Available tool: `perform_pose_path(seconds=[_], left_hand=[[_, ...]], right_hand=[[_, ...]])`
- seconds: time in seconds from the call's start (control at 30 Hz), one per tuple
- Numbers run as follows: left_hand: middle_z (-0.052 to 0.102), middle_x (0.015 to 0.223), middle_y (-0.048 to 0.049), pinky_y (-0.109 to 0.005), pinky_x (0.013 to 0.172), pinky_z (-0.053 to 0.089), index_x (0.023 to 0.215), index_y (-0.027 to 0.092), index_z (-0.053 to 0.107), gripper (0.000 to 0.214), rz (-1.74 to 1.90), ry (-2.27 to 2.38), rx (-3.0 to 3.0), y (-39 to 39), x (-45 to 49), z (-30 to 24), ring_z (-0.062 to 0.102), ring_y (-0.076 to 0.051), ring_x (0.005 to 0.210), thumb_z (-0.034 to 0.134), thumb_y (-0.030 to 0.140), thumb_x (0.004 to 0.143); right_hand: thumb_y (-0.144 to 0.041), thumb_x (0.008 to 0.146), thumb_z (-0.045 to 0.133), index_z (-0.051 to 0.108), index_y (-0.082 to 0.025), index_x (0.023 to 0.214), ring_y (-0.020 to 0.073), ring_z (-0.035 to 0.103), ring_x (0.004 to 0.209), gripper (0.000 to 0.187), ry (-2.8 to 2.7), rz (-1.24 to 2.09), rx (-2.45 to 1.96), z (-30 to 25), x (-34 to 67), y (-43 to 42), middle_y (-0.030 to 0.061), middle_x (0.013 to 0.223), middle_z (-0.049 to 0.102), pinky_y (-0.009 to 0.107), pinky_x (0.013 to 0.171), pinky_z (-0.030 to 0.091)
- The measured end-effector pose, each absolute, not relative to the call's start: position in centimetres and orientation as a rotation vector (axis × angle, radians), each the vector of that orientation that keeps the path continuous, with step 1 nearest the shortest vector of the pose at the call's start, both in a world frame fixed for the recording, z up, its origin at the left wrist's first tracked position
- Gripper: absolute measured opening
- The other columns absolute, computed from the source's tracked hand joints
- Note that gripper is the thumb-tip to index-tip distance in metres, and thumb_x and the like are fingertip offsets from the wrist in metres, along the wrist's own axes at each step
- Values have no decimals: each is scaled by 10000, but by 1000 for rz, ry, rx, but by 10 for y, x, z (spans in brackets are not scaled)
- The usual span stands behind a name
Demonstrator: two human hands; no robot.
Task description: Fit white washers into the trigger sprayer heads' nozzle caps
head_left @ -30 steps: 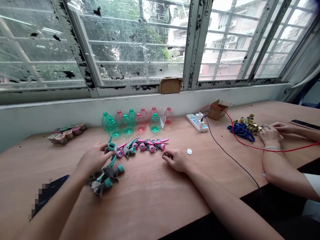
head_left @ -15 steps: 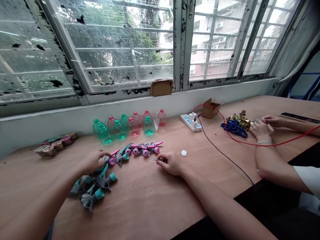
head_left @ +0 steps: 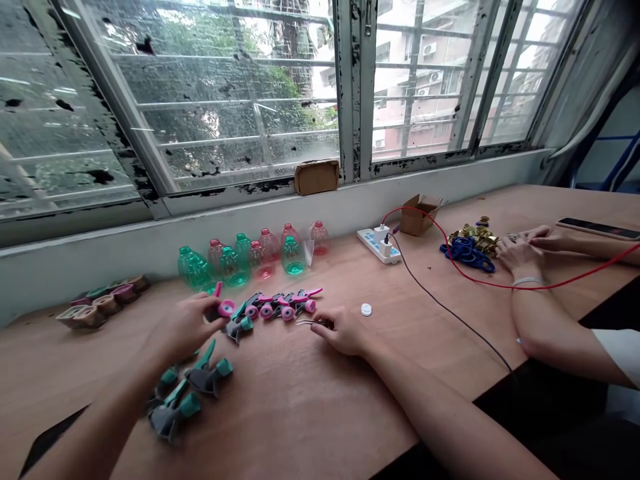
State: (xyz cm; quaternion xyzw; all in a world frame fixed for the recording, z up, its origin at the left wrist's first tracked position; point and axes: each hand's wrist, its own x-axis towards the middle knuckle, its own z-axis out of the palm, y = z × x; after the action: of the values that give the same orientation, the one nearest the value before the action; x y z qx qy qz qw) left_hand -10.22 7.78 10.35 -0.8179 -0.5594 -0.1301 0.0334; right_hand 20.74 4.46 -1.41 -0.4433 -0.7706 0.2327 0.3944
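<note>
My left hand point(head_left: 187, 323) is closed on a pink-capped sprayer head point(head_left: 224, 307), lifted just off the wooden table point(head_left: 310, 400). My right hand point(head_left: 345, 330) pinches metal tweezers point(head_left: 309, 323) that lie low over the table, tips pointing left. A row of pink and teal sprayer heads point(head_left: 277, 307) lies between the two hands. A heap of teal sprayer heads point(head_left: 193, 387) sits near my left forearm. A small white cap point(head_left: 367, 309) rests to the right of my right hand.
Green and pink small bottles point(head_left: 250, 257) stand by the wall. Small cups point(head_left: 97, 303) sit far left. A power strip point(head_left: 377, 245), black and red cables, a cardboard box point(head_left: 417, 215) and blue and brass parts point(head_left: 470, 243) lie right, where another person's hands point(head_left: 525, 250) work.
My left hand set down a teal sprayer head on the heap, reached to the row and now lifts a pink-capped one. The right hand stays put with the tweezers. The view shifted right.
</note>
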Motion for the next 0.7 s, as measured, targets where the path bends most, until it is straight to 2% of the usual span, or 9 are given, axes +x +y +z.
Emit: perform_pose_path(seconds=[0.07, 0.1, 0.2, 0.3, 0.47, 0.6, 0.7], left_hand=[[671, 926, -45, -260, 649, 416, 921, 220, 679, 268, -622, -1671, -2638, 53, -67, 93, 590, -200, 774, 584, 428, 782], [673, 888, -36, -252, 655, 417, 931, 214, 677, 260, -726, -1652, -2705, 41, -50, 83, 586, -188, 758, 581, 410, 789], [619, 693, -8, -237, 580, 366, 877, 186, 673, 206, -878, -1666, -2818, 16, -9, 46, 519, -148, 626, 568, 345, 798], [552, 623, 17, -231, 541, 313, 848, 178, 657, 169, -896, -1662, -2981, 9, 6, 17, 456, -123, 571, 543, 298, 813], [500, 584, 45, -224, 522, 276, 857, 185, 630, 126, -895, -1718, -3079, 12, -2, 3, 427, -112, 548, 575, 225, 751], [542, 614, 32, -226, 523, 271, 879, 197, 625, 141, -866, -1737, -3079, 11, -4, 4, 456, -117, 556, 558, 213, 756], [571, 640, 16, -228, 523, 271, 893, 199, 633, 156, -824, -1741, -3078, 10, -2, 4, 476, -124, 567, 550, 213, 761]], right_hand=[[-308, 871, 565, 703, -182, 864, 117, 544, 644, 187, -1927, 586, -1096, -14, 207, 44, -10, 729, 657, 209, 607, 370], [-310, 878, 558, 705, -182, 887, 123, 560, 662, 195, -1897, 582, -1080, -14, 207, 44, -4, 758, 671, 212, 619, 382], [-317, 898, 532, 698, -185, 1012, 143, 608, 725, 240, -1781, 600, -1019, -15, 207, 45, 17, 858, 706, 225, 662, 425], [-336, 911, 513, 688, -178, 1068, 158, 632, 759, 283, -1723, 626, -996, -18, 208, 45, 36, 908, 720, 242, 691, 454], [-379, 907, 524, 725, -174, 979, 167, 619, 719, 296, -1887, 612, -1013, -16, 212, 38, 47, 845, 723, 249, 666, 448], [-396, 930, 489, 743, -201, 876, 148, 558, 620, 324, -2129, 485, -1049, -4, 219, 25, 42, 703, 678, 243, 602, 381], [-368, 936, 475, 729, -212, 789, 139, 551, 614, 333, -2271, 325, -1105, 9, 224, 13, 36, 681, 663, 245, 592, 337]])
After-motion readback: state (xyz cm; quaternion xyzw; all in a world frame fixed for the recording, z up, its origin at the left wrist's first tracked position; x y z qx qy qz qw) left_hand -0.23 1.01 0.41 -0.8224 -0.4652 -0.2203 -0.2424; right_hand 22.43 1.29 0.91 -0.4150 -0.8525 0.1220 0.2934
